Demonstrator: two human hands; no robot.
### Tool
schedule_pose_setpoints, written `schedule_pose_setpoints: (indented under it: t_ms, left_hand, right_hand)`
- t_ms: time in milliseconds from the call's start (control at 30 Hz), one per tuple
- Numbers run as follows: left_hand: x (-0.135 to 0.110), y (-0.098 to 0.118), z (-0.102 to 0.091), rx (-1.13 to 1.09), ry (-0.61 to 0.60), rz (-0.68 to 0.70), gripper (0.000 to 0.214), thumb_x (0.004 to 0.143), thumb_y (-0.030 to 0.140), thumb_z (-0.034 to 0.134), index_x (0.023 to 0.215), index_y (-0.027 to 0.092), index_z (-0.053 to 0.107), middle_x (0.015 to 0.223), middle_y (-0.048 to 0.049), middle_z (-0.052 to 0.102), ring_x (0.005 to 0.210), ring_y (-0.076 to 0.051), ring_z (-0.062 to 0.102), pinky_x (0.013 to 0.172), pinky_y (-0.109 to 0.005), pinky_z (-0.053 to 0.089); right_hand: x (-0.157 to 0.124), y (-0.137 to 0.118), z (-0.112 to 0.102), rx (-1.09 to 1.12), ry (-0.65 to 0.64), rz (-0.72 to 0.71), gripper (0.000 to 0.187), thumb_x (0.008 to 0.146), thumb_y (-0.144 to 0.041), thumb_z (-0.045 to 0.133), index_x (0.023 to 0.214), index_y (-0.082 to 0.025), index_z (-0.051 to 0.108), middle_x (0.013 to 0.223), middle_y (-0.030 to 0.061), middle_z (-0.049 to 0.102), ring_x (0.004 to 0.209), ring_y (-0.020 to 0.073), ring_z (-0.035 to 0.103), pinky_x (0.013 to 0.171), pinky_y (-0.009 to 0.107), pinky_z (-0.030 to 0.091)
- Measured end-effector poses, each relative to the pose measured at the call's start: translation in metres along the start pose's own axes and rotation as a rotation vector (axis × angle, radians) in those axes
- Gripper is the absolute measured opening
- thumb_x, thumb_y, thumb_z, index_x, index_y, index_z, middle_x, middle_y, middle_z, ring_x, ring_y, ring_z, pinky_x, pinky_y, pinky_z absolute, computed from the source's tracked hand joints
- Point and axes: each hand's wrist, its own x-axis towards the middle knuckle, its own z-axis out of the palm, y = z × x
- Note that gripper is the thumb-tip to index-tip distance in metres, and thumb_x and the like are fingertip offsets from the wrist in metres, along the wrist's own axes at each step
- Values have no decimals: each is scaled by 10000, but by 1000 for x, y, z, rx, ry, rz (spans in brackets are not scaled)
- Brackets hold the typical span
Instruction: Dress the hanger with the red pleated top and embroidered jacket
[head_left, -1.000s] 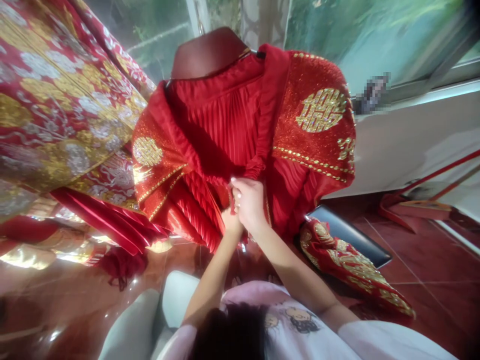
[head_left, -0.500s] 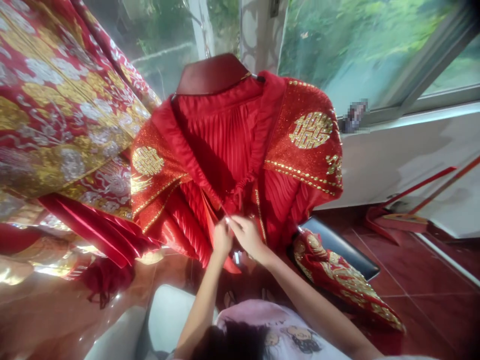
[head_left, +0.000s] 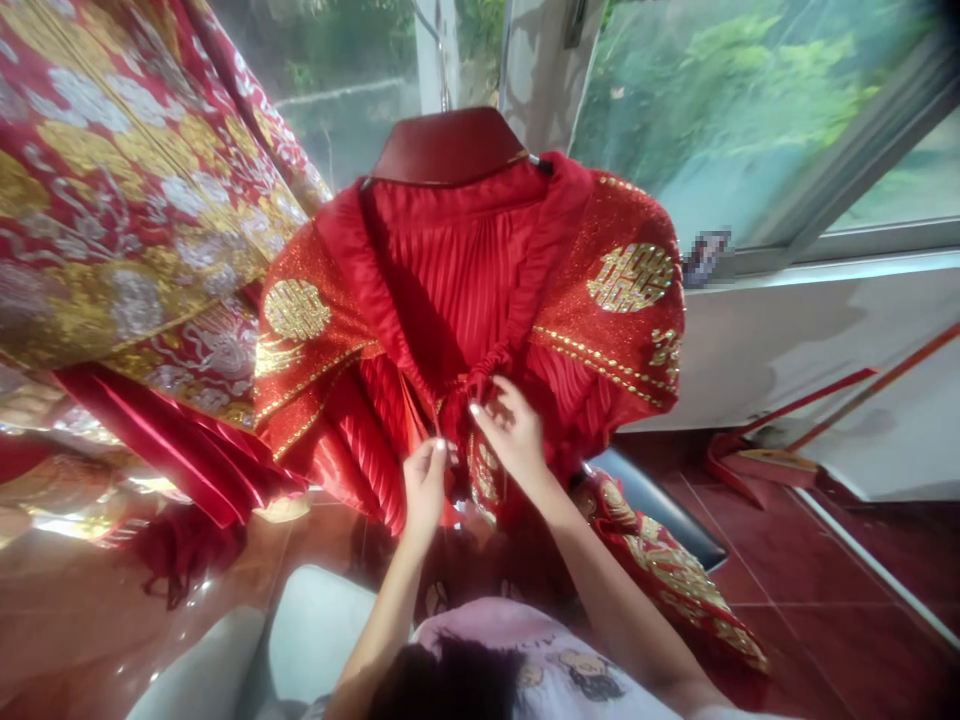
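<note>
Red robe (head_left: 465,290) hem (between hands (head_left: 469,455))

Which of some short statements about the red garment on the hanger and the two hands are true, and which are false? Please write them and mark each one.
1. The red pleated garment with gold embroidery hangs on a dark wooden hanger. True.
2. Both hands work at the gathered tie at the garment's front. True.
3. The left hand rests flat on the floor. False: it is raised at the garment's front, fingers pinched at the fabric.
4. The right hand is higher than the left hand. True.
5. A blue curtain hangs to the left of the garment. False: a red and gold brocade fabric hangs there.
</note>
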Motion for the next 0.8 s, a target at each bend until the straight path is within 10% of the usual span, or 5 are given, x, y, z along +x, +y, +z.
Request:
schedule_pose_setpoints:
  t_ms: [133, 367, 500, 667, 800]
  left_hand:
    - [-15, -9, 1, -84, -47, -92, 434, 801, 563, 633, 788, 133, 693, 623, -9, 621, 596, -122, 567, 611, -229, 458]
    - [-32, -2, 11, -196, -188, -117, 426, 850, 520, 607, 714, 125, 689, 655, -40, 661, 614, -135, 590, 618, -240, 463]
    - [-33, -4, 10, -194, -207, -116, 376, 836, 482, 644, 750, 121, 705, 698, -39, 669, 642, -131, 590, 648, -237, 472]
    - [-30, -7, -5, -262, -40, -87, 300, 863, 433, 635, 1036, 191, 668, 989, -47, 683, 794, -143, 641, 706, -249, 522]
    - [-19, 8, -17, -51, 157, 167, 269, 903, 421, 578, 918, 184, 705, 838, -31, 680, 680, -118, 603, 640, -227, 504]
  right_hand:
    - [-8, 3, 9, 71, -158, 88, 312, 792, -447, 618, 640, -174, 620, 567, 24, 614, 502, 116, 540, 514, 236, 429]
    - [-32, -26, 9, 267, -262, 305, 288, 719, -433, 703, 752, -147, 696, 637, 44, 663, 404, 85, 473, 357, 201, 318]
    - [-33, -43, 9, 359, -262, 308, 181, 656, -302, 733, 743, -153, 680, 668, 43, 681, 604, 143, 639, 547, 223, 493]
    - [-36, -38, 8, 380, -219, 332, 169, 672, -303, 708, 727, -165, 627, 637, 11, 651, 503, 101, 552, 501, 217, 459]
    - [-38, -31, 10, 350, -247, 310, 183, 709, -329, 679, 716, -173, 584, 556, -26, 569, 434, 79, 457, 413, 194, 357]
